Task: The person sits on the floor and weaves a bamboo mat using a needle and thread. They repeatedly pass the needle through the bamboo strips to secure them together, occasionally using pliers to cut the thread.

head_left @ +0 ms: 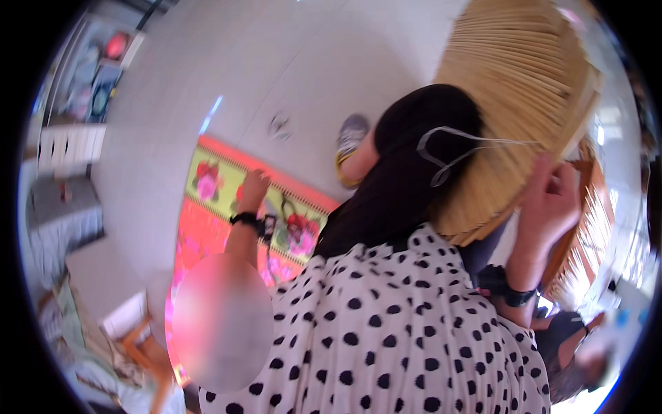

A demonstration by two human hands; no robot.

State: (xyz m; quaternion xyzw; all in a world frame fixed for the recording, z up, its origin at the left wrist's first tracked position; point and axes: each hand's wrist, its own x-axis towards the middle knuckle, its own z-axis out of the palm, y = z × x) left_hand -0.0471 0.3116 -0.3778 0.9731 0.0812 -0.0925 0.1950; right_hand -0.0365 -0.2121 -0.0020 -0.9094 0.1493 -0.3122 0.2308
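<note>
A long bundle of thin tan wooden slats (514, 76), spread like a fan, leans across my lap at the right. Beside its right edge, my right hand (552, 196) is closed in a pinch on a thin white cord (448, 130). The cord stretches left over the slats and ends in loose loops above my dark-clad knee (427, 124). My left hand (253, 190) is low over a red and yellow-green floral cloth (207, 181), away from the slats. Its fingers are too small and partly turned away to read.
More slat bundles (586, 234) stand at the right, with another person (565, 345) beyond them. My shoe (353, 134) rests on the pale floor (276, 62). A wooden chair (155, 359), a grey box-like piece (65, 200) and shelves of goods (89, 76) line the left side.
</note>
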